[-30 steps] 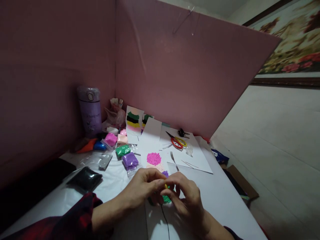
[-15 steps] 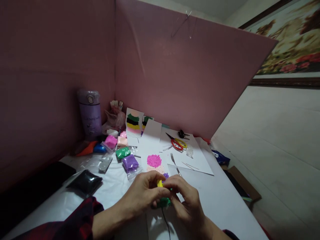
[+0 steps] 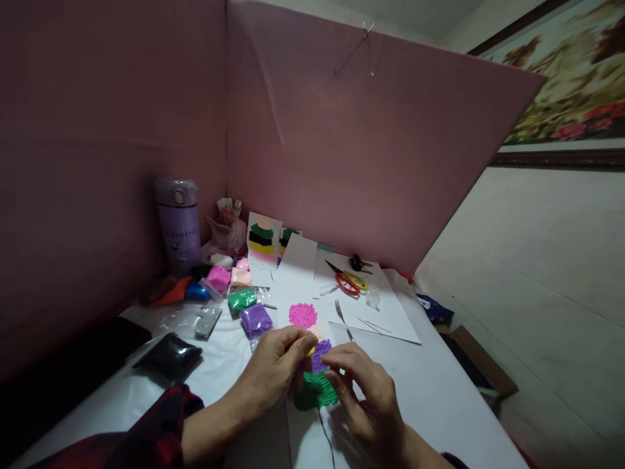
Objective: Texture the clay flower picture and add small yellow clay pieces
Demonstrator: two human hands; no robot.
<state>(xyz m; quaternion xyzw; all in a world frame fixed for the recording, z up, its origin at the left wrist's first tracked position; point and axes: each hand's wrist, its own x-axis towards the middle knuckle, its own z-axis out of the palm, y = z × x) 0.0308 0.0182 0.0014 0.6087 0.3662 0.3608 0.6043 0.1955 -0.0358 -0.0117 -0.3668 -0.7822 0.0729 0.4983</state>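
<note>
Between the thumb and fingers of my left hand [image 3: 280, 361] is a small piece of yellow clay [image 3: 311, 352], mostly hidden by the fingertips. My right hand [image 3: 364, 384] is just to the right, its thumb and bent fingers a little apart, with nothing visible between them. Below and between both hands lies a textured green clay patch [image 3: 317, 391] with a dark line running down from it. A purple clay patch [image 3: 321, 355] adjoins it, then a partly covered peach patch [image 3: 317, 333] and a round pink patch [image 3: 303, 316] farther up the white paper.
Left of the paper are bagged purple clay [image 3: 256, 320], green clay [image 3: 241, 299] and black clay [image 3: 168, 358]. A fork [image 3: 344, 321], scissors [image 3: 347, 281] and keys [image 3: 359, 262] lie to the right. A purple bottle [image 3: 178, 225] stands by the pink panel [image 3: 342, 143].
My right fingers have come away from the yellow clay, which stays in my left hand. More of the purple and green patches shows between the hands.
</note>
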